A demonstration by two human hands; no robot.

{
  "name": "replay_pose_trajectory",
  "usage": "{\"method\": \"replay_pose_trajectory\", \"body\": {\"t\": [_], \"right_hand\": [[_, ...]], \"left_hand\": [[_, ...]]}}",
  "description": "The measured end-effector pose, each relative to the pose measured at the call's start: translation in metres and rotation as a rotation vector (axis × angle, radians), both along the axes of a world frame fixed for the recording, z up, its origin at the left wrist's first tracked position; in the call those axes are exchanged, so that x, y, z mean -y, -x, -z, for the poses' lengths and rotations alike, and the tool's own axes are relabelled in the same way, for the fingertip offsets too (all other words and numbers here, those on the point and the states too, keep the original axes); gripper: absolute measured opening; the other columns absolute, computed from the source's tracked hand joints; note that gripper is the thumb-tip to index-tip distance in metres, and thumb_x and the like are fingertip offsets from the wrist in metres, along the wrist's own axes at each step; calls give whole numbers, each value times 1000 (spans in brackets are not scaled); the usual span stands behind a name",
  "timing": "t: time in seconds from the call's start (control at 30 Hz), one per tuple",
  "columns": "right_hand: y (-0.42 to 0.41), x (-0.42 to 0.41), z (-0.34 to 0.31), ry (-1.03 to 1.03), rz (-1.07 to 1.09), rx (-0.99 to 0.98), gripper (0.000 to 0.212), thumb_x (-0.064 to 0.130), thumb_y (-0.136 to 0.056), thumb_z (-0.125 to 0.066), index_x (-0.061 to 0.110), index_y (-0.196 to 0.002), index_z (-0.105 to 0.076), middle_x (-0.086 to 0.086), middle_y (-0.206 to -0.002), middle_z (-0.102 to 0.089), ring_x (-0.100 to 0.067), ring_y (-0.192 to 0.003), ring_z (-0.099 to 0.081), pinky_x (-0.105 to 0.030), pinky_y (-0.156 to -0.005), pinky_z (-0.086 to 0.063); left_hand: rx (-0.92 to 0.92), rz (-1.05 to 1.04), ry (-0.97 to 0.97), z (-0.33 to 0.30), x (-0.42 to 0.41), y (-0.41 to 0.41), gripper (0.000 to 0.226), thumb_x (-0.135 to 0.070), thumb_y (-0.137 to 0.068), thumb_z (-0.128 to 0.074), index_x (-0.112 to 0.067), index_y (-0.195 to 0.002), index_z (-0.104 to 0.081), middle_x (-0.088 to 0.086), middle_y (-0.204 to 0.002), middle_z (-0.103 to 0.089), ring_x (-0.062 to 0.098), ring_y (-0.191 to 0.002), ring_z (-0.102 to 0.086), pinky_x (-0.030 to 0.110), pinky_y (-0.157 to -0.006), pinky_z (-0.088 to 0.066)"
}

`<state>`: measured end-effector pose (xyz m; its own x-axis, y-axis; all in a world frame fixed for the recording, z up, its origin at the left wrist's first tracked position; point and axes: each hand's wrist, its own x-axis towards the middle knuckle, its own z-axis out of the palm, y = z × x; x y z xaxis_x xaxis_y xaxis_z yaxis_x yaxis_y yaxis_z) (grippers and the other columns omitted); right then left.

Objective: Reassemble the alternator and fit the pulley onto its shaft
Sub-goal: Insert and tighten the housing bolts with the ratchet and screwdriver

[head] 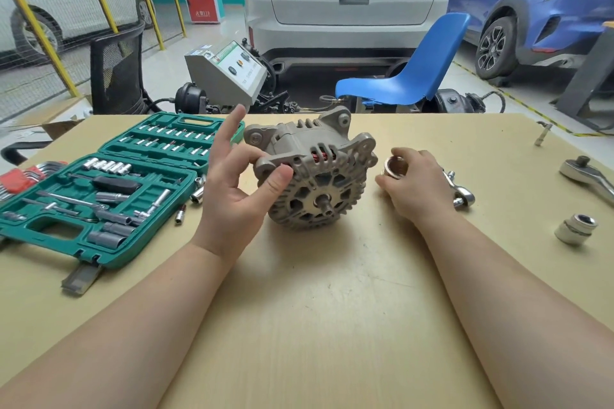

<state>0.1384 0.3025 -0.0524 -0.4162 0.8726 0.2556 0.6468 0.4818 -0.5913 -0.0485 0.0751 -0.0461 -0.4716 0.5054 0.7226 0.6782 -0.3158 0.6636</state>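
Alternator [315, 173] on the desk [332, 309], shaft facing us, between both hands.
Left hand [239, 189] pinches its mounting ear, index finger raised; right hand [415, 186] curls round the pulley [395, 168] just beside it.

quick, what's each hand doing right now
Left hand: pinches a mounting ear of the alternator between thumb and fingers, index finger raised.
Right hand: fingers curled round the pulley on the table.
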Motion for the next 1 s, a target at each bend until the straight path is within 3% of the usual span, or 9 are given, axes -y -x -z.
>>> {"method": "replay_pose_trajectory", "body": {"t": [0.13,0.23,0.3,0.4,0.5,0.63,0.73,0.87,1.0], "right_hand": [[3,9,-8,94,26,-533,53,48,-94,-71,21,-138,-61,4,-117,-64,-11,-100,-61,-32,-92,-47],[8,30,-22,411,16,-1045,37,48,-102,-56,13,-109,-67,7,-75,-67,-12,-65,-58,-34,-63,-50],[13,47,-27,698,65,-1193,40,51,-100,-56,14,-102,-69,1,-72,-65,-16,-60,-56,-30,-53,-46],[19,70,-24,968,69,-1233,40,54,-98,-56,16,-99,-68,-3,-75,-64,-18,-55,-54,-26,-49,-46],[20,79,-21,1018,39,-1231,40,52,-99,-55,14,-99,-67,-4,-74,-63,-19,-53,-52,-24,-47,-43],[23,79,-19,1014,37,-1169,43,51,-99,-54,12,-107,-70,-6,-76,-63,-20,-54,-52,-23,-46,-43],[24,81,-19,949,41,-1072,38,49,-99,-54,15,-97,-70,-6,-74,-63,-20,-54,-52,-23,-46,-42],[28,89,-20,798,32,-996,34,42,-98,-56,25,-68,-56,-5,-70,-54,-20,-56,-45,-21,-45,-34],[28,92,-19,768,26,-1007,36,35,-99,-54,22,-66,-49,-2,-61,-51,-17,-47,-41,-18,-42,-32]], "left_hand": [[81,83,-29,-1,-3,-1,74,-43,-88,-84,-39,-151,-44,-9,-171,-32,18,-161,-26,63,-128,-24],[324,254,38,-2,-5,0,93,-38,-84,-85,-38,-160,-32,-6,-159,-49,20,-150,-48,55,-122,-42],[401,319,60,-1,-3,4,90,-38,-82,-87,-39,-157,-37,-9,-139,-64,22,-132,-65,42,-104,-58],[367,248,45,-1,-2,2,79,-66,-79,-84,-40,-145,-50,-13,-122,-68,13,-112,-70,28,-87,-59],[377,112,-93,1,0,1,69,-86,-86,-59,-32,-129,-63,-1,-110,-64,23,-102,-60,40,-89,-48],[294,-75,-130,5,5,0,41,-63,-105,-48,-29,-114,-70,-18,-92,-62,10,-86,-56,30,-76,-45],[246,-11,-114,8,6,-4,32,-42,-104,-53,-20,-122,-67,-16,-109,-64,11,-105,-60,29,-94,-46],[349,153,-71,5,3,-5,47,-36,-96,-59,-25,-141,-59,-1,-145,-59,22,-141,-52,55,-121,-39],[369,274,-6,3,4,-10,64,-30,-91,-65,-21,-153,-54,10,-160,-53,34,-150,-46,66,-125,-31]]}}
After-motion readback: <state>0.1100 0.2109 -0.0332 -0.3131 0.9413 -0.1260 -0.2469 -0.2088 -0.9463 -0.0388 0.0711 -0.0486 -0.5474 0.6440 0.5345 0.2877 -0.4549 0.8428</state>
